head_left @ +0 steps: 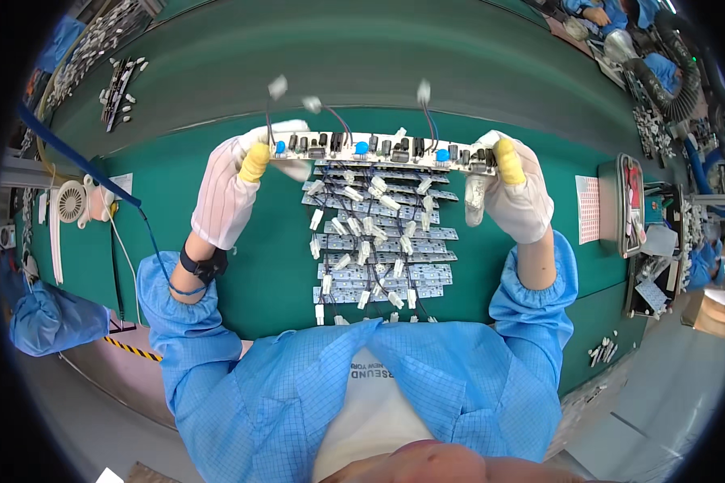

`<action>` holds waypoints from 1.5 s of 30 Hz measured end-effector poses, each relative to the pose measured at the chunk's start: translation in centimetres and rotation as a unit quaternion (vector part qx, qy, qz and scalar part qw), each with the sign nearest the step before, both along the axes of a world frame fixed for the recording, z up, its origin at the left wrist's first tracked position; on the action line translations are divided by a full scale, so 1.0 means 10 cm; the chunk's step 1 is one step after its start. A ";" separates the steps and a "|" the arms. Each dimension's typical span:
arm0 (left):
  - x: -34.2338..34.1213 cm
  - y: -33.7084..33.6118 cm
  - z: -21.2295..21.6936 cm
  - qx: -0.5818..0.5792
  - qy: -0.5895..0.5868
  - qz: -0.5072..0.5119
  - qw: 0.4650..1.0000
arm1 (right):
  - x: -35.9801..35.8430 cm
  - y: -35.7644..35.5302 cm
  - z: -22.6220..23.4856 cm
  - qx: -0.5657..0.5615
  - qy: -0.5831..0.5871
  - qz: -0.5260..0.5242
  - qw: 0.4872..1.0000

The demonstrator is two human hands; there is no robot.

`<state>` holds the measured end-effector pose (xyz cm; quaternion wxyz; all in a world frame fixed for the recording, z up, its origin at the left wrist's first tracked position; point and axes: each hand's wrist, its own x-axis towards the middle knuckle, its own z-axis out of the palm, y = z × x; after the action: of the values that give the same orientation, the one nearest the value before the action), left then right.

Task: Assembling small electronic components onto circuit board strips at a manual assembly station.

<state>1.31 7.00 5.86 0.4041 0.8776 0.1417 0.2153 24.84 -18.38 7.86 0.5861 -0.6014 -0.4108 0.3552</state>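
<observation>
Gripping circuit board by both ends: hands left, right | stacked boards beneath

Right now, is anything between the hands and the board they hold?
No. The left hand and right hand grip the ends of the board directly, thumbs on its front; its wires rise clear above.

Two gloved hands, one held circuit board
</observation>
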 end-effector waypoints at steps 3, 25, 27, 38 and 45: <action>-0.06 0.05 0.00 0.055 0.029 0.002 0.998 | -0.05 0.00 -0.06 0.028 0.117 -0.030 0.992; -0.31 0.64 -0.07 0.144 0.093 0.190 0.967 | 0.17 0.26 -0.44 0.069 -0.193 -0.157 0.966; -0.14 0.18 -0.08 -0.333 -0.099 -0.117 0.930 | -0.01 0.23 -0.20 0.060 -0.399 -0.175 0.898; 0.08 -0.34 0.03 -0.216 -0.035 -0.108 0.970 | -0.09 0.11 -0.19 0.022 -0.372 -0.081 0.925; 0.11 -0.23 0.17 -0.218 0.038 0.004 0.975 | -0.24 -0.14 -0.23 0.155 -0.188 0.108 0.964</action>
<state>2.37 4.68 7.54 0.5793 0.7752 0.2039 0.1477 22.48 -19.83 5.53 0.5424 -0.5110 -0.6264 0.2288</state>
